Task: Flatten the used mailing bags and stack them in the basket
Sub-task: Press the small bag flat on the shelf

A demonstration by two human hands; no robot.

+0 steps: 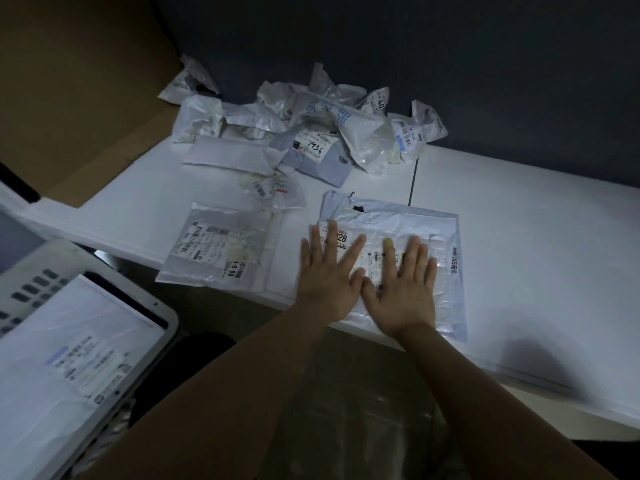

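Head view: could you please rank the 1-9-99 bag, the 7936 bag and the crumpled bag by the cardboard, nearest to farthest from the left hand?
1. 1-9-99 bag, just left of the left hand.
2. 7936 bag, farther back, straight ahead.
3. Crumpled bag by the cardboard, far-left corner.

A person presses the left hand (327, 271) and right hand (403, 282) flat, fingers spread and thumbs close together, on a white mailing bag (415, 220) at the near edge of a white table (519, 220). Left of that bag lies a second flattened bag (221, 247). Beyond it sits a heap of crumpled bags (311, 129). Further left and nearer, a white basket (166, 317) holds a flat bag (69, 358).
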